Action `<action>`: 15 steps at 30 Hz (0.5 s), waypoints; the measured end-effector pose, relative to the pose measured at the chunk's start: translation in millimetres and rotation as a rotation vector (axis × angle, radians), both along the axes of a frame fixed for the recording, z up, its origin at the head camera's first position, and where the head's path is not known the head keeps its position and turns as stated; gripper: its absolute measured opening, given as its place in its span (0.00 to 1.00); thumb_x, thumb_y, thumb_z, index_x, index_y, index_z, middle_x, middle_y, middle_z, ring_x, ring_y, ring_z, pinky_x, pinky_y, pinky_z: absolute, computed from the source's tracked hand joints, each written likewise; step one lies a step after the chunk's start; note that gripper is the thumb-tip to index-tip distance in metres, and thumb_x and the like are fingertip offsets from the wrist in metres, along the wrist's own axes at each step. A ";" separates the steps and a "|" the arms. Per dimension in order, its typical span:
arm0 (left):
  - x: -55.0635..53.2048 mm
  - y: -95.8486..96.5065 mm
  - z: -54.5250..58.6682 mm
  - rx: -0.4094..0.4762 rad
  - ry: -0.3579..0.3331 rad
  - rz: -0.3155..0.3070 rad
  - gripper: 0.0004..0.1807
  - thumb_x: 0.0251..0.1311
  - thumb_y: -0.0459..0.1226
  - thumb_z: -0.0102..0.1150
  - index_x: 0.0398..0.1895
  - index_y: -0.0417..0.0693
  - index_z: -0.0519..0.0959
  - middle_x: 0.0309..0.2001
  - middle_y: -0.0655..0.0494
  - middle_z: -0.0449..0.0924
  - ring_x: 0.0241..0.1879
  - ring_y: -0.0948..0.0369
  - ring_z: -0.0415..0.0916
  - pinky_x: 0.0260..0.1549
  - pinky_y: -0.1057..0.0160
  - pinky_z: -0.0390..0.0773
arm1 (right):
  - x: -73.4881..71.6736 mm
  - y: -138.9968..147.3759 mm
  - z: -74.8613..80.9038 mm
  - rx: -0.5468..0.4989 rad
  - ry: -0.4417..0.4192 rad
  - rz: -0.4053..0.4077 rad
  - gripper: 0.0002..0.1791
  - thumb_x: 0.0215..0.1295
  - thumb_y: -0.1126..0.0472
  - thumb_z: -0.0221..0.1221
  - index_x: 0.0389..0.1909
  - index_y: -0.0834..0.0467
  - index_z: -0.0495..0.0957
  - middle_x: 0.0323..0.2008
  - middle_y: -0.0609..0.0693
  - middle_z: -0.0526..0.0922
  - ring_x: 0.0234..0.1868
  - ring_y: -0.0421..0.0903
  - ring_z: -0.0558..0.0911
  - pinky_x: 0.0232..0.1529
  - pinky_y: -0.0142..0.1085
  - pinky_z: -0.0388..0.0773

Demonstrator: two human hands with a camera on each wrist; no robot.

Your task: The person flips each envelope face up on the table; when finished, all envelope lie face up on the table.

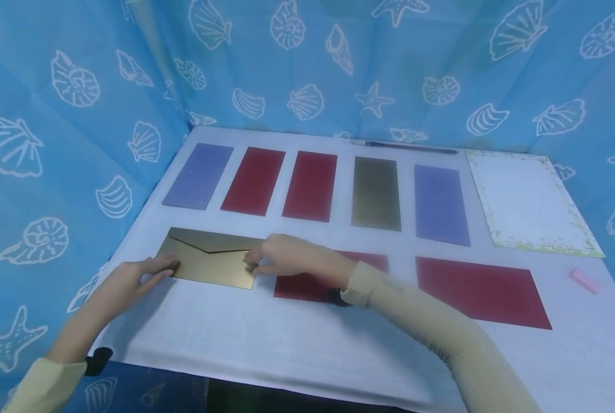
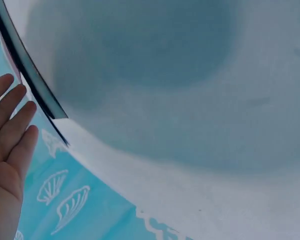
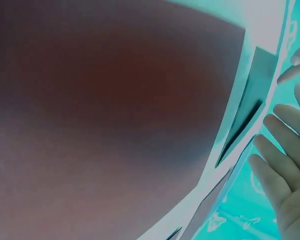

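Note:
A gold envelope (image 1: pixel 209 267) lies lengthwise at the table's front left, its pointed flap side facing up. My left hand (image 1: pixel 141 272) reaches its left end, fingers and thumb touching the edge there. At the opposite end my right hand (image 1: pixel 284 255) touches the envelope with its fingertips, thumb below the fingers. The left wrist view shows the left fingers (image 2: pixel 15 112) nearly straight; the right fingers (image 3: pixel 285 145) look extended in the right wrist view. A dark gap shows along the envelope's flap there. Under my right forearm lies a red envelope (image 1: pixel 299 287), partly covered.
Another red envelope (image 1: pixel 485 289) lies front right, near a pink eraser (image 1: pixel 585 281). A back row has purple (image 1: pixel 199 175), red (image 1: pixel 253 180) and gold (image 1: pixel 376 192) envelopes, among others. Bordered paper (image 1: pixel 534 201) lies at right; a pen (image 1: pixel 411 147) lies along the back edge.

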State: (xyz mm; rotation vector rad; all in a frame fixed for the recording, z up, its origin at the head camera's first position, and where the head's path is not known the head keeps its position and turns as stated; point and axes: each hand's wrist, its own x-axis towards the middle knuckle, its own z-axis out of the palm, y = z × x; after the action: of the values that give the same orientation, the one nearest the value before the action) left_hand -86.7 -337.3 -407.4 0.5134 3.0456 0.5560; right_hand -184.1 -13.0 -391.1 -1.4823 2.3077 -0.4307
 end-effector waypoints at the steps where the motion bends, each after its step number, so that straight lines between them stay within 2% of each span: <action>1: 1.2 1.9 -0.9 -0.010 -0.014 0.001 0.21 0.64 0.35 0.60 0.59 0.36 0.76 0.57 0.35 0.74 0.54 0.39 0.74 0.48 0.42 0.75 | 2.7 -0.3 -0.5 0.019 0.005 0.022 0.21 0.69 0.56 0.58 0.61 0.56 0.75 0.58 0.47 0.78 0.59 0.41 0.76 0.59 0.30 0.69; 4: 3.9 5.2 -0.7 -0.040 -0.049 0.020 0.21 0.64 0.35 0.59 0.59 0.36 0.75 0.59 0.35 0.72 0.55 0.38 0.72 0.50 0.41 0.73 | 7.5 -1.3 -3.9 0.060 0.023 0.061 0.21 0.70 0.56 0.57 0.62 0.56 0.75 0.59 0.47 0.78 0.62 0.42 0.73 0.61 0.31 0.67; 7: 5.7 5.0 -2.6 -0.053 -0.053 0.029 0.21 0.64 0.36 0.59 0.59 0.35 0.75 0.59 0.34 0.72 0.54 0.39 0.73 0.49 0.42 0.74 | 8.6 -1.4 -8.4 0.078 0.039 0.081 0.21 0.70 0.56 0.57 0.61 0.56 0.75 0.58 0.47 0.79 0.62 0.42 0.74 0.61 0.31 0.67; 15: 8.8 -1.6 -7.8 -0.041 -0.046 0.037 0.21 0.65 0.37 0.59 0.59 0.34 0.75 0.57 0.35 0.74 0.52 0.40 0.76 0.47 0.42 0.75 | 9.1 -4.1 -13.3 0.077 0.017 0.070 0.22 0.68 0.56 0.59 0.61 0.55 0.76 0.58 0.47 0.79 0.62 0.41 0.73 0.62 0.30 0.66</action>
State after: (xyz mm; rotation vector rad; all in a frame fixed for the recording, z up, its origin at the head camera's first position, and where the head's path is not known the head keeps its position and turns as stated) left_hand -77.9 -338.9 -415.1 0.4379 3.0217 0.4977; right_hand -175.0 -17.1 -404.4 -1.5303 2.2511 -0.3073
